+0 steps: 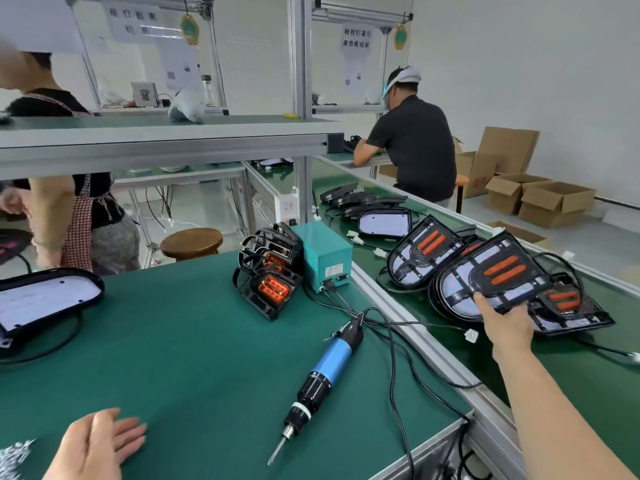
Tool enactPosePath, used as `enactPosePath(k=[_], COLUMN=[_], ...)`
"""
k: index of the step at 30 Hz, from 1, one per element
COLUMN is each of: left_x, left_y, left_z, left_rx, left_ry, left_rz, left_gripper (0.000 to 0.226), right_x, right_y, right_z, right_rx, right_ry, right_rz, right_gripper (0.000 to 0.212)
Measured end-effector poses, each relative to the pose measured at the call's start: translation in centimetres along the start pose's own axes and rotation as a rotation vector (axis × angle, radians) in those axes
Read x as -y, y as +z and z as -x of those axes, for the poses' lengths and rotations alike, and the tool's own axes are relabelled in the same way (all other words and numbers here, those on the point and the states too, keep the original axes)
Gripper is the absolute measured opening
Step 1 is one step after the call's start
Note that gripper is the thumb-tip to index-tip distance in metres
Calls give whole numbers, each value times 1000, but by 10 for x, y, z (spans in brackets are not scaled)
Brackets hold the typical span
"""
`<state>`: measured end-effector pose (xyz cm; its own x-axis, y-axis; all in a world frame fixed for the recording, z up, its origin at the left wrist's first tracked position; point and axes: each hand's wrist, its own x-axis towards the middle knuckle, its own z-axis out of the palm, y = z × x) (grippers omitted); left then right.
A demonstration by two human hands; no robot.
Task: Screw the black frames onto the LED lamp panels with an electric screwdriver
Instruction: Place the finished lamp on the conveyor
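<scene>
Two hands: the left hand point(100, 441) lies flat on the green mat point(173, 341), fingers loosely spread, holding nothing. The right hand point(507, 327) is stretched over the conveyor belt point(581, 375) and grips the near edge of a framed lamp panel point(498, 271), thumb on top.
Hidden: the right hand's fingers go under that panel, out of sight. The other panels point(420, 261) overlap beneath and beside it, so counting them is guesswork.
Cut off: the screws point(14, 459) are clipped by the lower left corner, and a white-faced panel point(45, 299) loses its end at the left edge.
Hard to read: the hanging signs point(356, 38) are blurred.
Screwdriver: the electric screwdriver point(325, 368) lies on the mat between the hands, bit toward the viewer, its cord running to the teal power box point(323, 258).
Frames: the black frames point(270, 271) are stacked just left of that box.
Surface: green mat, an aluminium rail, then the green belt at right.
Room: white walls, cardboard boxes point(540, 199) on the floor and a wooden stool point(191, 242). A person in a black shirt point(415, 147) is at the far end, back turned, and a person in a checked apron point(79, 209) is at left.
</scene>
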<state>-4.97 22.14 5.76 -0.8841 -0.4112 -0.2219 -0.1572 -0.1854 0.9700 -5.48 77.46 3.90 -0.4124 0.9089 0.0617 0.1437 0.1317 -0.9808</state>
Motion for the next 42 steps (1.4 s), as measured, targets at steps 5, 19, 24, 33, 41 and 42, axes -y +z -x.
enactPosePath(k=[5, 19, 24, 33, 41, 42], left_x=[14, 25, 32, 36, 40, 41], left_y=[-2, -8, -10, -7, -8, -8], left_z=[-6, -6, -1, 3, 5, 5], left_rx=[-8, 16, -17, -121, -176, -176], left_ry=[58, 171, 239, 258, 265, 264], left_rz=[-26, -143, -97, -82, -105, -105], left_gripper=[28, 28, 19, 17, 19, 19], right_x=[8, 8, 19, 65, 89, 88], right_y=[13, 10, 8, 56, 151, 162], right_z=[-9, 15, 32, 103, 192, 197], right_rx=[-6, -182, -309, -103, 395, 508], right_ry=[40, 210, 138, -227, -626, -723], right_rz=[37, -136, -183, -164, 56, 188], right_gripper=[61, 70, 78, 82, 66, 68])
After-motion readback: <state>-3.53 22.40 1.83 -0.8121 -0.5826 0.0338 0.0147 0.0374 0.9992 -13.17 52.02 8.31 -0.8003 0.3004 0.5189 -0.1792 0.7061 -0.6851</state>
